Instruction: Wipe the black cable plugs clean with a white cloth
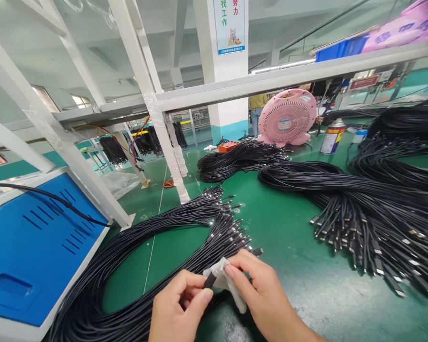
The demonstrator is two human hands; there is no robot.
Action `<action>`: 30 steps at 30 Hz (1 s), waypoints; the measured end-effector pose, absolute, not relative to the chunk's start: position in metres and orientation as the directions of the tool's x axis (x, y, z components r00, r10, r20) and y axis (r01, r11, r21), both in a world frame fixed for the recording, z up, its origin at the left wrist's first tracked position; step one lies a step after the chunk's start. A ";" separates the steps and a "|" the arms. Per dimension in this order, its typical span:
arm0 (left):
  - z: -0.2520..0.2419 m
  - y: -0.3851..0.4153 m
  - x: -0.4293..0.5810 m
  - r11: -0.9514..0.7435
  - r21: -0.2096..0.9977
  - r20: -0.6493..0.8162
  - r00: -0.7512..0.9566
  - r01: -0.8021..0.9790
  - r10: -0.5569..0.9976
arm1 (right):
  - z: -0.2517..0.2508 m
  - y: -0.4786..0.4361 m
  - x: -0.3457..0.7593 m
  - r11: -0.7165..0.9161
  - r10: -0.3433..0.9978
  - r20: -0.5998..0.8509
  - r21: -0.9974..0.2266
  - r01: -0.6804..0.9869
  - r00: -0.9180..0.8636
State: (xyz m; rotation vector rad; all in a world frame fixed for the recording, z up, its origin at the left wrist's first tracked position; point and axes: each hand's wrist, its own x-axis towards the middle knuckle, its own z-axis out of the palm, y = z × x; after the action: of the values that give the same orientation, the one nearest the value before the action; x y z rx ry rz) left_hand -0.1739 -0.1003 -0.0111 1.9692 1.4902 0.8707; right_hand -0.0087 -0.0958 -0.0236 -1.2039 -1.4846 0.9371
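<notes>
Head view: left hand [180,304] pinches plug [210,280], right hand [260,289] cloth [223,280], over green factory bench [288,247].

Two bare hands are all of the person's body in view, at the bottom centre of the frame. The left hand [174,308] is cut off by the lower edge just past the palm, so its wrist stays out of view. The right hand [260,289] runs into a smooth, bare right forearm [302,327], which tapers toward the lower right corner and leaves the frame with no cuff or sleeve showing. Both hands are slim, with smooth backs and softly rounded knuckles. The fingers are fairly slender, and the thumbnail [208,295] of the left hand and the fingernail [229,270] on the right index finger are short, neatly trimmed and unpainted.
</notes>
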 end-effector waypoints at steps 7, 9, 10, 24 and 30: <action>-0.024 -0.106 -0.165 -0.556 0.457 0.630 0.189 0.694 0.753 | -0.021 -0.094 -0.003 0.126 0.992 0.127 -0.991 0.042 0.018; -0.027 -0.107 -0.163 -0.593 0.375 0.689 0.213 0.713 0.693 | -0.021 -0.095 -0.003 0.131 0.991 0.131 -0.990 0.044 0.016; -0.028 -0.106 -0.162 -0.604 0.340 0.703 0.233 0.721 0.672 | -0.021 -0.096 -0.004 0.139 0.990 0.139 -0.989 0.052 0.014; -0.023 -0.103 -0.165 -0.628 0.314 0.666 0.306 0.713 0.680 | -0.031 -0.094 -0.005 0.447 0.860 0.509 -0.785 0.430 0.035; -0.022 -0.113 -0.152 -0.556 0.122 0.239 0.519 0.822 0.821 | -0.019 -0.087 0.006 0.226 0.957 0.250 -0.960 0.164 0.150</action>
State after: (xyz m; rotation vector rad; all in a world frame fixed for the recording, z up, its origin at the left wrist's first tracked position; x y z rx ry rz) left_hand -0.1521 -0.1126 -0.0217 2.7430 1.4838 0.4262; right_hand 0.0058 -0.0868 -0.0187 -1.2062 -1.2905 0.8350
